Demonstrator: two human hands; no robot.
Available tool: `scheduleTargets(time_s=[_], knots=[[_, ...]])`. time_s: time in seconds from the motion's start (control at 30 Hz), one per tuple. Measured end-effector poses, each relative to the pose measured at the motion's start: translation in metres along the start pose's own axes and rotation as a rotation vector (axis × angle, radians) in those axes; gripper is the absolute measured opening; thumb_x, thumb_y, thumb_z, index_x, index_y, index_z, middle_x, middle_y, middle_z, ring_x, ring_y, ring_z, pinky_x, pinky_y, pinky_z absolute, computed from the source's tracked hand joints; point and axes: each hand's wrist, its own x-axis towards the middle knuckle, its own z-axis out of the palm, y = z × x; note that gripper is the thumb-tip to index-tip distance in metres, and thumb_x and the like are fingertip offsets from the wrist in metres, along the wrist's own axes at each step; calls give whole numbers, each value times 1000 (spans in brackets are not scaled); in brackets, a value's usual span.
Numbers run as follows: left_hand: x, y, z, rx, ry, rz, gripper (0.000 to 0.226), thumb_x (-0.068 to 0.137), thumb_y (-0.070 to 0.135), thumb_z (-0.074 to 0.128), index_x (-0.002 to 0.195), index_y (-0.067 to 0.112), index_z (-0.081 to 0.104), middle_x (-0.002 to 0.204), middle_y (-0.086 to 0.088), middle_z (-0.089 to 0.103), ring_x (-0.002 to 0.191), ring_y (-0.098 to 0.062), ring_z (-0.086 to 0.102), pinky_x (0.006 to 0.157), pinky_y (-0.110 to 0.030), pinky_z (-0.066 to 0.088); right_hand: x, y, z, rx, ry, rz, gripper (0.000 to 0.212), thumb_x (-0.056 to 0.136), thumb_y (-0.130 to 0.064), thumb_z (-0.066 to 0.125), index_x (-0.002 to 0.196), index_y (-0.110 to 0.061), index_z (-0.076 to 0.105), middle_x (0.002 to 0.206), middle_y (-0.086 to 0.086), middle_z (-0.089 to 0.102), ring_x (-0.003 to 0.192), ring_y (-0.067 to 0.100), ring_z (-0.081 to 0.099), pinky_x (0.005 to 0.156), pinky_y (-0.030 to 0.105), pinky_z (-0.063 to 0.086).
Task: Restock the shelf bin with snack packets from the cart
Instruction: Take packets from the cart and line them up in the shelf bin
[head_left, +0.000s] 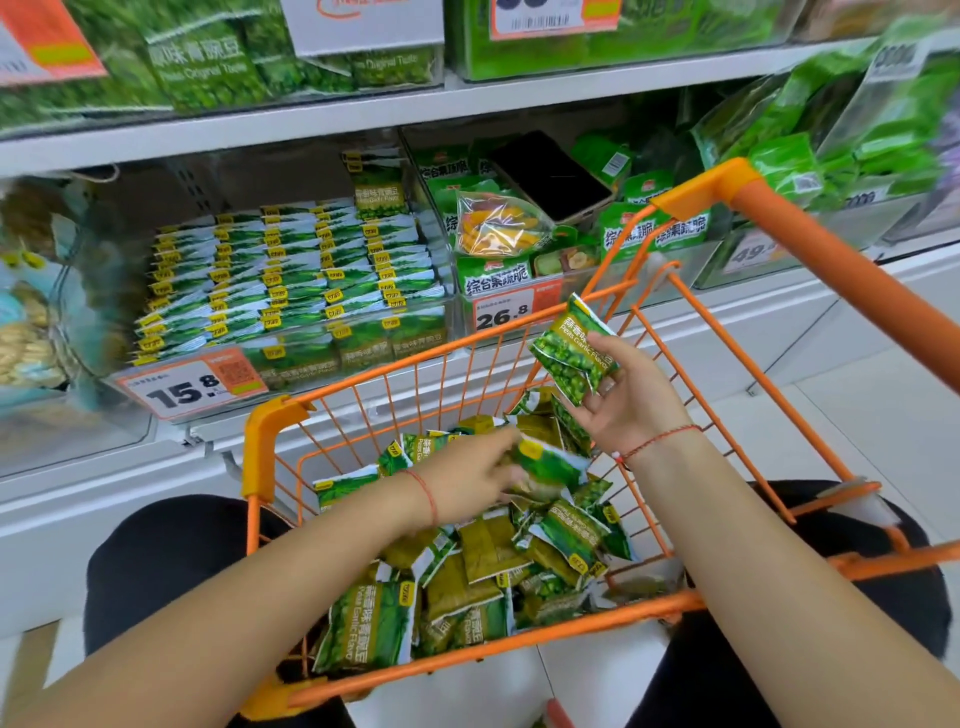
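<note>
An orange wire cart (270, 441) stands in front of me, holding several green garlic-pea snack packets (374, 618). My right hand (631, 395) is raised above the cart's far right side and grips a small stack of these packets (574, 351). My left hand (478, 470) reaches into the cart and grips one packet (548, 465) on top of the pile. The shelf bin (291, 280), a clear bin at the lower left shelf, holds neat rows of the same packets behind a 15.8 price tag (192, 387).
A neighbouring bin (514, 312) to the right holds mixed vegetable-crisp packs, with a black phone (550, 174) lying on top. More green packs fill the upper shelf (208, 67) and the right bins. The cart's orange handle (841, 260) crosses at the right. My dark-clothed knees flank the cart.
</note>
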Motion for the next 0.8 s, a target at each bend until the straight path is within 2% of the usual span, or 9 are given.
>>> scheduleTargets(time_s=[0.03,0.1,0.17,0.23,0.4,0.5,0.6,0.7,0.8], knots=[[-6,1,-11,-221,23,-61,28,100,18,44,127,12,44,103,-6,64,91,-21,64,83,-43,55,1,0,-1,1,0,5,17,89,-21,62,106,-19,59,65,-1,64,78,16,62,80,31,54],[-20,1,-28,-674,51,-147,18,100,8,42,116,3,49,92,-3,59,81,-11,67,83,-39,56,2,0,-1,4,-12,14,25,89,-22,63,114,-17,58,77,1,67,83,18,64,73,29,58],[-30,-1,-41,-1049,41,-174,12,100,5,38,103,2,49,96,-3,65,87,-22,70,81,-43,57,2,1,-2,-14,-11,12,30,89,-22,62,118,-17,57,93,4,65,89,19,64,71,29,57],[-36,-2,-47,-1188,28,-159,20,100,13,34,101,4,52,100,-3,71,100,-38,65,84,-47,55,3,1,-2,-32,-4,3,29,90,-21,61,118,-17,56,97,5,64,91,20,63,73,30,56],[-31,1,-44,-1090,145,-155,41,83,30,60,118,16,46,120,-6,59,89,-29,69,77,-39,59,6,5,-3,-226,-21,-41,12,89,-20,63,101,-19,60,103,6,65,96,20,62,72,30,54],[-25,-1,-42,-988,225,-130,51,80,30,66,119,2,48,125,-4,53,103,-20,65,73,-39,60,7,9,-1,-363,-13,-89,46,82,-26,71,123,-11,56,129,8,55,116,22,52,71,30,54],[-23,-4,-44,-914,288,-98,21,88,21,61,90,4,48,97,0,54,90,-4,62,73,-35,60,6,12,0,-385,-26,-90,76,79,-28,74,142,-6,38,145,9,40,132,25,38,78,34,54],[-20,-6,-45,-832,339,-86,20,92,19,57,86,5,43,78,-2,37,68,-7,51,62,-23,55,5,14,3,-405,-55,-79,76,82,-26,71,144,-5,33,153,10,28,142,30,23,89,40,51],[-18,-6,-45,-814,372,-67,14,93,12,54,81,10,48,72,3,42,64,-1,53,62,-21,52,5,14,4,-406,-101,-55,68,84,-22,68,143,-5,36,151,12,32,139,31,30,105,50,41]])
